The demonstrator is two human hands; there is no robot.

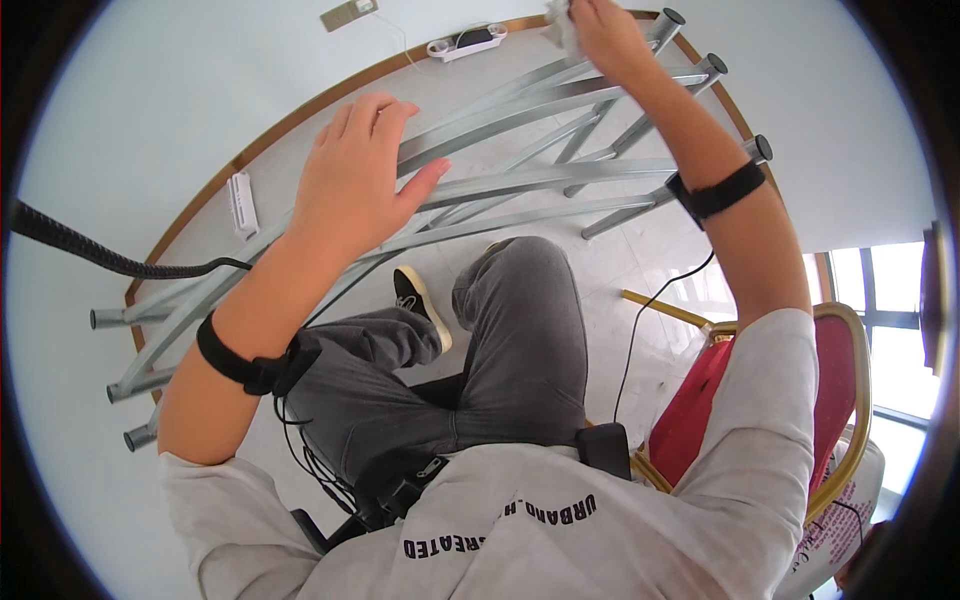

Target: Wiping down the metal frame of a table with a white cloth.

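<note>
A metal truss frame (547,176) of welded tubes with black end caps lies across the view before me. My left hand (360,169) is over its middle part, fingers apart and holding nothing; whether the palm touches a tube cannot be told. At the top edge, my right hand (611,34) grips a crumpled whitish cloth or tissue (562,30) near the far right end of the truss. Part of that hand and of the cloth is cut off by the frame's edge.
A white power strip (466,45) lies by the wall, another white device (241,204) to the left. A red chair with a gold frame (862,375) stands at my right. Cables run from the black arm bands. A thick black braided cable (97,247) enters from the left.
</note>
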